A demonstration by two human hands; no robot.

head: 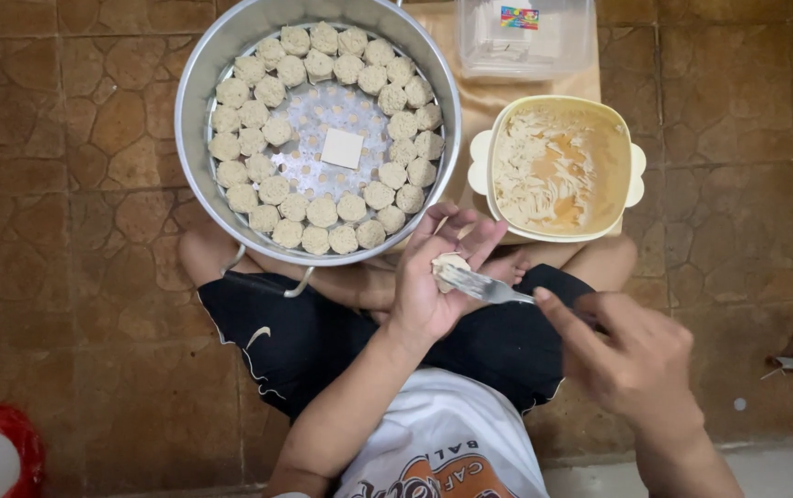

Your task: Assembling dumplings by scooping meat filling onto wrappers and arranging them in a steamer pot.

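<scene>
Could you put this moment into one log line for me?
left hand: cups dumpling | right hand: holds fork, tines at dumpling | steamer pot: rings of dumplings | cream tub: filling

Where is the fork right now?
In the head view, the fork sits just right of centre, held by the right hand, its tines pressing the dumpling in the left hand, below the yellow bowl.

We see the fork (487, 289) only in part: its handle vanishes inside the right hand (632, 360). The steamer pan (195, 83) and the clear plastic box (525, 37) are cut by the far edge. A red thing (9, 433) at the near left corner stays blurred.
</scene>
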